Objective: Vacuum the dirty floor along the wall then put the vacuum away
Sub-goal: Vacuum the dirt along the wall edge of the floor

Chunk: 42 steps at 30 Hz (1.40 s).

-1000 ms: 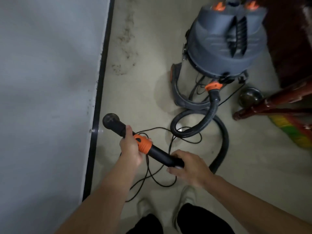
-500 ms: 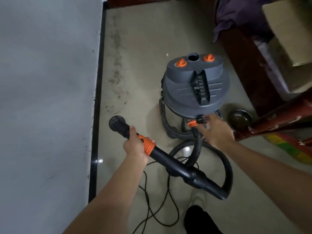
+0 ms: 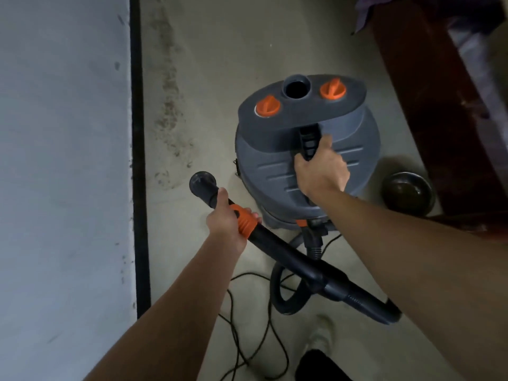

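Spotter: Dirt (image 3: 170,114) lies where, seen from the nozzle (image 3: 202,184)?

Cleaner: Ahead of it and slightly toward the wall (image 3: 63,160). It is a brownish streak on the floor just beside the black skirting (image 3: 136,160). Its long axis runs along the wall, away from me.

Spotter: And the wand (image 3: 277,251)?

Cleaner: My left hand (image 3: 226,220) grips it at the orange collar, fingers wrapped round. The wand points forward and left, so the nozzle sits near the close end of the streak. Whether it touches the floor, I cannot tell.

Spotter: The other hand?

Cleaner: My right hand (image 3: 320,169) is curled round the carry handle (image 3: 309,137) on top of the vacuum (image 3: 354,149). The vacuum stands on the floor to the right of the streak, near it but apart. The hose (image 3: 286,305) loops behind it, by my feet, with the cord (image 3: 236,325).

Spotter: So which hand is nearer the dirt?

Cleaner: The left. I judge the nozzle has to go down onto the near end and travel along the wall line, with the right hand bringing the vacuum forward beside it.
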Tool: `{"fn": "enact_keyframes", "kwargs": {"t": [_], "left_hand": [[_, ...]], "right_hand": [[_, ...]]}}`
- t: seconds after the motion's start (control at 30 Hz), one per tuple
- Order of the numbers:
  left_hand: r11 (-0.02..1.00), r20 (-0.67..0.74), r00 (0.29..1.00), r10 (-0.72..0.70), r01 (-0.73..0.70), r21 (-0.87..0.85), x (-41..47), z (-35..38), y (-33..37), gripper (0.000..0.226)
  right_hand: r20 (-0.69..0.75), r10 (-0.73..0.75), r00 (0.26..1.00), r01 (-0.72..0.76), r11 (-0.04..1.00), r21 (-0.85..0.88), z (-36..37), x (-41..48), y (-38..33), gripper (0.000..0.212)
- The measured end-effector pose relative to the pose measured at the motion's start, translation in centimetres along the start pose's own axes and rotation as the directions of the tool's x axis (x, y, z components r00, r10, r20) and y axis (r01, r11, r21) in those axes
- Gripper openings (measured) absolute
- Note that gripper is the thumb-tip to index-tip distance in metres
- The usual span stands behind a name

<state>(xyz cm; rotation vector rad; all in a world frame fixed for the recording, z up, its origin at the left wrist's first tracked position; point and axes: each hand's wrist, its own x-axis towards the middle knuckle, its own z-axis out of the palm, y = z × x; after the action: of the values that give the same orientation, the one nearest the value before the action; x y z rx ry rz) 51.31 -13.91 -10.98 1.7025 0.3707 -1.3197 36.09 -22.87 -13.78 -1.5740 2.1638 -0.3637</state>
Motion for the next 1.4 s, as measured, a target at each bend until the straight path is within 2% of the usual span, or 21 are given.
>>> {"fn": "enact_keyframes", "kwargs": {"t": [0.2, 0.4, 0.53, 0.7, 0.97, 1.4], "left_hand": [[0.999, 0.040, 0.999, -0.007, 0.005, 0.045, 2.2, 3.9, 4.0, 0.040], [0.997, 0.057, 0.998, -0.018, 0.013, 0.082, 7.2, 9.4, 10.3, 0.040], [0.992, 0.144, 0.989, -0.039, 0.021, 0.126, 11.3, 14.0, 14.8, 0.044], [0.994, 0.169, 0.982, -0.083, 0.070, 0.082, 15.2, 17.6, 21.2, 0.045], [0.994, 0.099, 0.989, -0.107, 0.110, -0.025, 20.5, 21.3, 29.2, 0.045], [0.986, 0.077, 0.990, -0.122, 0.130, -0.104, 23.7, 27.7, 33.7, 0.044]], "right_hand": [[0.022, -0.027, 0.999, 0.027, 1.000, -0.011, 0.2, 6.5, -3.3, 0.045], [-0.030, -0.088, 0.996, 0.086, 0.994, -0.061, 0.4, 15.0, -6.5, 0.041], [-0.032, -0.110, 0.993, 0.105, 0.987, -0.119, 0.9, 20.8, -9.1, 0.043], [-0.040, -0.095, 0.995, 0.087, 0.982, -0.167, 2.1, 27.3, -14.4, 0.043], [-0.067, -0.092, 0.993, 0.082, 0.987, -0.141, 4.6, 36.0, -21.9, 0.043], [-0.105, -0.105, 0.989, 0.090, 0.986, -0.143, 4.3, 46.9, -25.2, 0.047]]}}
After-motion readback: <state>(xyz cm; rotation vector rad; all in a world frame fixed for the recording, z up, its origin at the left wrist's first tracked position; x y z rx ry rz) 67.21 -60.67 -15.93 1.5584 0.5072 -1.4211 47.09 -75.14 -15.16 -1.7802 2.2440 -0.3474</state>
